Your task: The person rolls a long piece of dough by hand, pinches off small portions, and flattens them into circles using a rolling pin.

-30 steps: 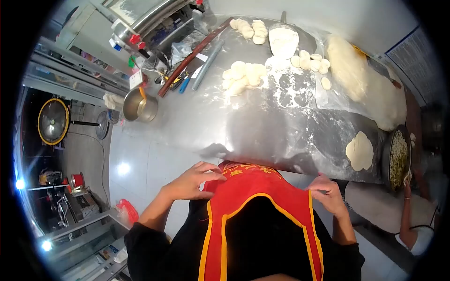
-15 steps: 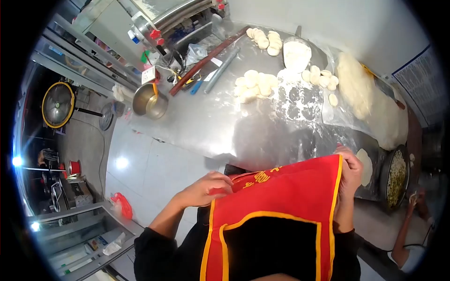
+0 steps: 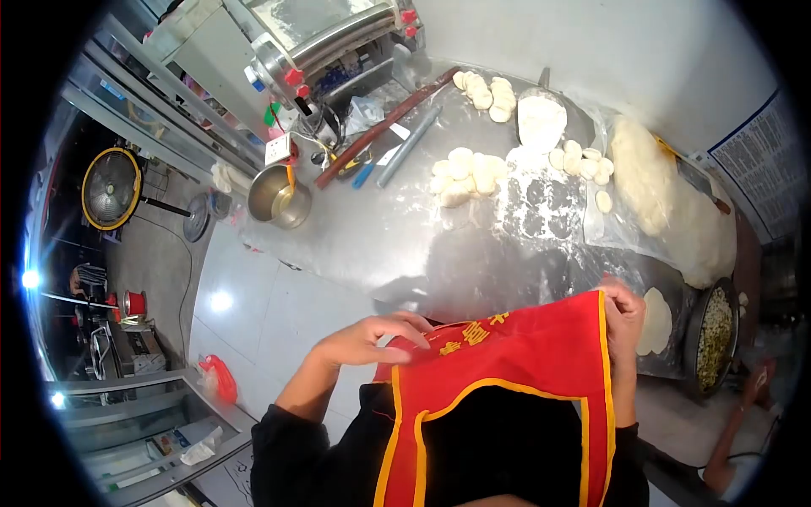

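A red apron (image 3: 515, 355) with yellow trim and yellow lettering spreads across the front of my black-clothed body. My right hand (image 3: 623, 313) is closed on its upper right corner. At the upper left edge, my left hand (image 3: 376, 340) has its thumb and curled fingers around the cloth, some fingertips partly hidden. Beyond the apron is the metal worktable (image 3: 355, 245), dusted with flour. Pieces of dough (image 3: 465, 175) lie in a cluster on it, and a flat dough round (image 3: 655, 323) sits near my right hand.
A metal pot (image 3: 279, 198) stands at the table's left side, near a long wooden rolling pin (image 3: 389, 127). At right are a large dough mass (image 3: 646, 177) and a pan of chopped filling (image 3: 714, 338). Another person's arm (image 3: 739, 422) shows at lower right. A fan (image 3: 111, 188) stands at left.
The apron's upper edge has shifted, with more lettering showing. My left hand's fingers have lifted and spread slightly along the edge. The other person's hand at right has moved. The view has shifted slightly.
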A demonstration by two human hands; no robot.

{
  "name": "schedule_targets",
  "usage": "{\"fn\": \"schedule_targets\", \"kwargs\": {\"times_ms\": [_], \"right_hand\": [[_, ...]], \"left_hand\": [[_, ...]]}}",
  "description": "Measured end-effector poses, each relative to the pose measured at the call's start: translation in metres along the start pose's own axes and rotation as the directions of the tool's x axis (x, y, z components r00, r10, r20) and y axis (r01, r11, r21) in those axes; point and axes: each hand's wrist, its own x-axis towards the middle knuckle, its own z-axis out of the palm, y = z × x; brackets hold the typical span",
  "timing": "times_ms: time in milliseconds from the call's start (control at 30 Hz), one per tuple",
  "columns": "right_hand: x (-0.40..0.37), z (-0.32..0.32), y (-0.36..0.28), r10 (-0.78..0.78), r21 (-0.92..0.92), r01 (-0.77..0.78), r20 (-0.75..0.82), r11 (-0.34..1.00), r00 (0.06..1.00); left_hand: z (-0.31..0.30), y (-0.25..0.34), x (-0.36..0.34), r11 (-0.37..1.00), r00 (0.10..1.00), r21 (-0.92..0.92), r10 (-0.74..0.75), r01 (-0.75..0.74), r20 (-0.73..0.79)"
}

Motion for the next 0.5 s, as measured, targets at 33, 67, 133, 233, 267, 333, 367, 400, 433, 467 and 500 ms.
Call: {"fn": "schedule_targets", "kwargs": {"times_ms": [33, 67, 133, 233, 267, 333, 367, 400, 433, 467, 500], "right_hand": [[0.000, -0.002, 0.000, 0.030, -0.028, -0.030, 0.013, 0.999, 0.999], [0.001, -0.002, -0.004, 0.016, -0.039, -0.015, 0.023, 0.999, 1.000], [0.005, -0.002, -0.014, -0.015, -0.056, 0.017, 0.044, 0.998, 0.999], [0.009, 0.003, -0.017, -0.036, -0.091, 0.040, 0.047, 0.995, 0.998], [0.010, 0.004, -0.018, -0.050, -0.097, 0.055, 0.052, 0.994, 0.997], [0.013, 0.007, -0.019, -0.080, -0.107, 0.086, 0.060, 0.991, 0.995], [0.014, 0.008, -0.019, -0.079, -0.106, 0.085, 0.060, 0.991, 0.995], [0.014, 0.007, -0.018, -0.077, -0.105, 0.083, 0.060, 0.991, 0.995], [0.014, 0.007, -0.017, -0.075, -0.104, 0.081, 0.058, 0.991, 0.995], [0.015, 0.007, -0.018, -0.081, -0.094, 0.087, 0.070, 0.992, 0.994], [0.016, 0.008, -0.020, -0.087, -0.083, 0.093, 0.079, 0.992, 0.993]], "left_hand": [[-0.007, 0.010, 0.000, 0.990, 1.000, -0.141, 0.018, -0.017, 0.006], [-0.010, 0.020, 0.002, 0.986, 0.992, -0.129, 0.111, -0.103, 0.056], [-0.011, 0.045, 0.007, 0.955, 0.945, -0.116, 0.289, -0.273, 0.154], [-0.005, 0.084, 0.024, 0.863, 0.805, 0.063, 0.437, -0.501, 0.402], [-0.003, 0.090, 0.027, 0.863, 0.796, 0.062, 0.433, -0.502, 0.423], [-0.003, 0.099, 0.030, 0.862, 0.778, 0.062, 0.421, -0.503, 0.466], [-0.004, 0.103, 0.030, 0.858, 0.798, 0.107, 0.414, -0.503, 0.438], [-0.007, 0.106, 0.029, 0.852, 0.817, 0.152, 0.407, -0.501, 0.409], [-0.010, 0.109, 0.029, 0.846, 0.833, 0.195, 0.401, -0.497, 0.381], [-0.016, 0.112, 0.026, 0.825, 0.828, 0.193, 0.455, -0.531, 0.328], [-0.026, 0.115, 0.020, 0.803, 0.816, 0.192, 0.507, -0.564, 0.277]]}}
